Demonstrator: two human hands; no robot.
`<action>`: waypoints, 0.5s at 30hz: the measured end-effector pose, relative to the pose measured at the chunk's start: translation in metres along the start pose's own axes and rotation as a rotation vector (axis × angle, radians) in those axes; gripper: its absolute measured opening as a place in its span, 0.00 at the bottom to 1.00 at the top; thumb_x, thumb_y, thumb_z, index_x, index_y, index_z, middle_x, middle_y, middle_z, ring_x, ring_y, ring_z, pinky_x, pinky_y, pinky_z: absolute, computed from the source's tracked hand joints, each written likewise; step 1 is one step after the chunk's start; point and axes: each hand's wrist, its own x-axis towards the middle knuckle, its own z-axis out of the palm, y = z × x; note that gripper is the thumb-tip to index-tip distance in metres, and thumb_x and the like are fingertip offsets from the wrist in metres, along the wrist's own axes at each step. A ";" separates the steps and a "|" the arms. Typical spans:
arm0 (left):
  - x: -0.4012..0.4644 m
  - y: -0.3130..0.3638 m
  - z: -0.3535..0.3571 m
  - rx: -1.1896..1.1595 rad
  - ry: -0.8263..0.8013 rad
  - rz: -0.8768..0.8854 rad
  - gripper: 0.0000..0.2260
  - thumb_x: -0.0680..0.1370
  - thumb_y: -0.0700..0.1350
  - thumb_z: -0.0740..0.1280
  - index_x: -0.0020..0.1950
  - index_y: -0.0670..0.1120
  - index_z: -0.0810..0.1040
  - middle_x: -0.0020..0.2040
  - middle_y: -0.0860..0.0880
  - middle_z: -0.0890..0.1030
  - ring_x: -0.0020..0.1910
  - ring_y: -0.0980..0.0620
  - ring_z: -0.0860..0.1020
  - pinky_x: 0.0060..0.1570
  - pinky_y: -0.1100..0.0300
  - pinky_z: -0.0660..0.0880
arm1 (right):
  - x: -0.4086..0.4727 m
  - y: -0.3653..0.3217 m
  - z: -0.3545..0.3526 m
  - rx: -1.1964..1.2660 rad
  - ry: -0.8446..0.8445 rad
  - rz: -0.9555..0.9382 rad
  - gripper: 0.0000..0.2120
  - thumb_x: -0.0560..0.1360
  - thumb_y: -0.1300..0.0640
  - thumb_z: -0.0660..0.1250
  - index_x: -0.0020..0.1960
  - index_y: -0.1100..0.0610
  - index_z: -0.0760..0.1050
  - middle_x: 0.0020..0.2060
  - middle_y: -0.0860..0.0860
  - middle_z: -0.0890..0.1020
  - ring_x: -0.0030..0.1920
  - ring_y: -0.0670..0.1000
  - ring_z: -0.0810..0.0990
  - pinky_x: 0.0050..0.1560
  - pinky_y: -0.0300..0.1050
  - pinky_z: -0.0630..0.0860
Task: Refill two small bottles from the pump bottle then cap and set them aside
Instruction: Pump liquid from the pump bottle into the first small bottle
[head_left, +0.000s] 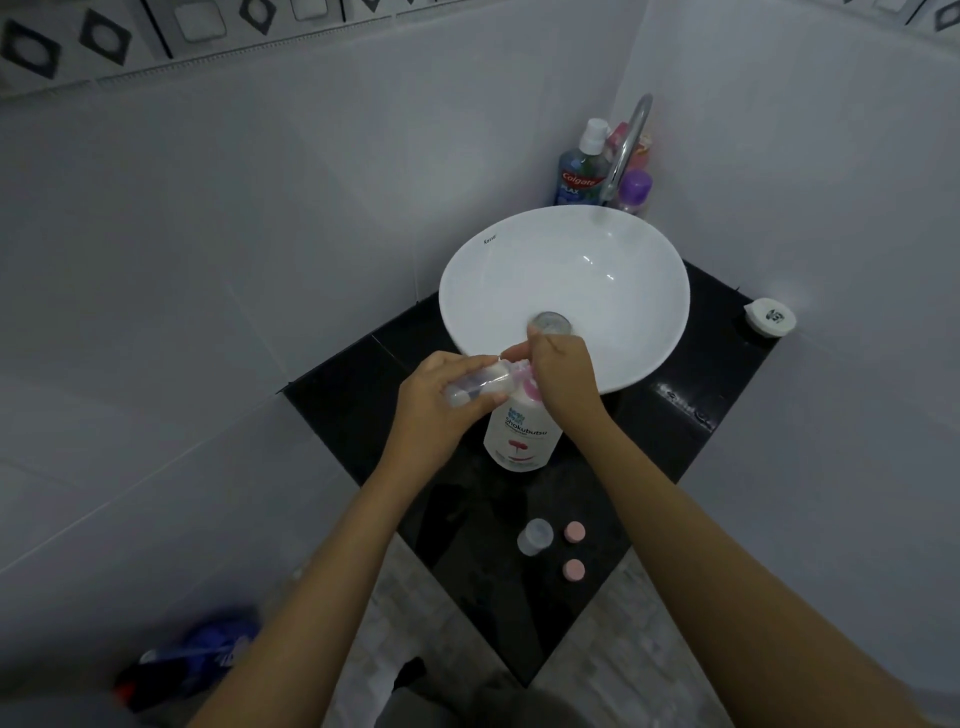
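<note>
Keep your left hand (441, 400) steady: it grips a small clear bottle (475, 387), tilted almost flat, with its mouth at the pink spout (524, 382) of the pump bottle (522, 431). Your right hand (563, 374) is closed over the pump head. I judge that slow, full presses will do best, with the mouth held tight against the spout so nothing drips on the desk (691, 415).

The pump bottle is white with a red mark on its label and stands just in front of the sink (566, 249). The small bottle seems nearly empty. Further in front of the pump bottle, a second small bottle (535, 537) stands open, with two pink caps (574, 532) beside it.
</note>
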 end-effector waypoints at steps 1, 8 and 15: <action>-0.001 0.000 0.000 -0.001 -0.003 -0.003 0.17 0.70 0.44 0.73 0.59 0.47 0.80 0.53 0.47 0.78 0.50 0.59 0.76 0.49 0.72 0.74 | 0.001 0.002 0.001 -0.039 -0.014 -0.019 0.21 0.81 0.56 0.54 0.45 0.64 0.83 0.38 0.57 0.82 0.34 0.47 0.77 0.41 0.38 0.72; -0.001 0.006 0.001 -0.057 0.005 0.011 0.18 0.70 0.44 0.73 0.59 0.47 0.79 0.53 0.49 0.78 0.51 0.60 0.77 0.51 0.71 0.75 | -0.005 -0.020 -0.016 0.108 -0.084 -0.044 0.16 0.79 0.52 0.61 0.52 0.63 0.81 0.45 0.57 0.85 0.47 0.53 0.82 0.52 0.44 0.76; 0.003 0.001 -0.001 -0.097 0.011 0.004 0.17 0.70 0.43 0.74 0.58 0.47 0.80 0.52 0.49 0.78 0.50 0.62 0.77 0.51 0.72 0.74 | 0.002 -0.010 -0.005 0.007 -0.003 -0.069 0.18 0.81 0.57 0.57 0.48 0.65 0.83 0.39 0.57 0.82 0.35 0.43 0.76 0.35 0.23 0.70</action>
